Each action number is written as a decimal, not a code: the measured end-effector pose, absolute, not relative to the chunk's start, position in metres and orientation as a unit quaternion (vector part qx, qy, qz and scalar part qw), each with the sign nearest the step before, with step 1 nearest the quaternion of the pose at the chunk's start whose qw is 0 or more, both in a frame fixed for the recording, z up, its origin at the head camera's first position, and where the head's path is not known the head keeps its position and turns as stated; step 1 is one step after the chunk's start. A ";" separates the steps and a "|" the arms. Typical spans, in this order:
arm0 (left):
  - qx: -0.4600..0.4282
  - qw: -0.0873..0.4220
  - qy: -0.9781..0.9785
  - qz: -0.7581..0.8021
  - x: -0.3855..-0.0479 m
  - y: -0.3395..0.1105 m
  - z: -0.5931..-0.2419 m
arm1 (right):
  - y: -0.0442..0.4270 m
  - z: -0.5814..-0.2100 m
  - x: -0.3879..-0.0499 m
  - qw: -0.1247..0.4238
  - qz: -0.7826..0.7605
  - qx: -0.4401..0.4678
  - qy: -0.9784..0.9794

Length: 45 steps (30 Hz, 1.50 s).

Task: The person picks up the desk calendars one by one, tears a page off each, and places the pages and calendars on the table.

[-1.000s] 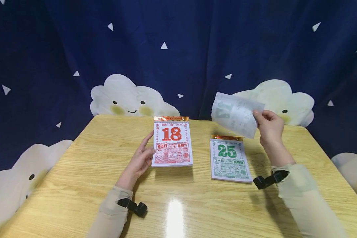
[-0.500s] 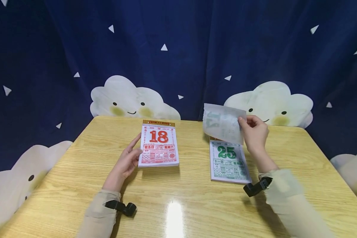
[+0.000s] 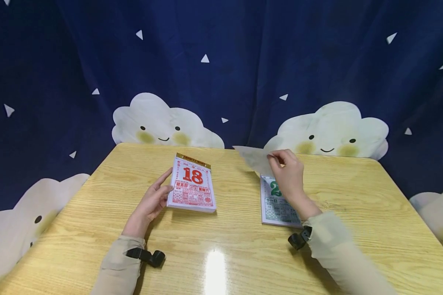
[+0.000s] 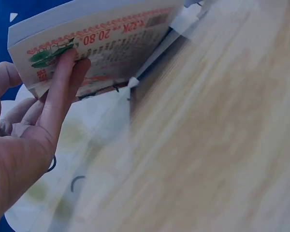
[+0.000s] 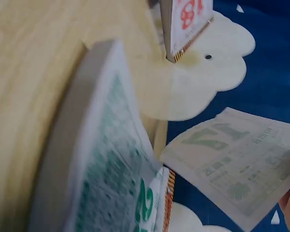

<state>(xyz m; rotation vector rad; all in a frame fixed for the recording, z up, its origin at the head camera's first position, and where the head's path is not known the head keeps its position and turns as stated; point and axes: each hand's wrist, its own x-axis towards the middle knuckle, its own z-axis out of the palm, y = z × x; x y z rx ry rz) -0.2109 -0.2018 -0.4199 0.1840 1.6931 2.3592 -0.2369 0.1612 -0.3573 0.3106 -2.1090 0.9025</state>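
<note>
Against a navy cloth backdrop [image 3: 229,73], a thin, translucent paper sheet [image 3: 254,159], pinched in the right hand [image 3: 289,174], has been carried leftward to just right of frame centre, nearer the red-printed calendar [image 3: 192,188], held tilted in the left hand [image 3: 151,203]; the thick green-printed calendar [image 3: 275,209] is partly hidden on the wood-grained surface [image 3: 251,250].

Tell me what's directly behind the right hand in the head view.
Parts of the loose sheet and green-printed calendar show; the right hand covers the sheet's gripped edge and part of the calendar's big number.
</note>
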 end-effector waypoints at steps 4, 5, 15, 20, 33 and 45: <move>0.059 0.120 0.588 0.798 -0.211 -0.203 -0.419 | 0.149 -0.364 -0.231 0.348 0.322 0.179 -0.862; 0.060 0.121 0.591 0.795 -0.211 -0.204 -0.419 | 0.146 -0.365 -0.229 0.329 0.315 0.186 -0.871; 0.066 0.130 0.600 0.787 -0.212 -0.211 -0.417 | 0.119 -0.374 -0.209 0.181 0.212 0.208 -0.938; 0.058 0.120 0.617 0.776 -0.211 -0.213 -0.415 | 0.106 -0.383 -0.202 0.168 0.121 0.249 -0.946; -0.001 0.110 0.744 0.659 -0.210 -0.216 -0.407 | 0.085 -0.395 -0.195 0.078 0.083 0.267 -0.957; -0.040 0.079 0.832 0.547 -0.207 -0.209 -0.400 | 0.075 -0.400 -0.190 -0.006 0.104 0.276 -0.955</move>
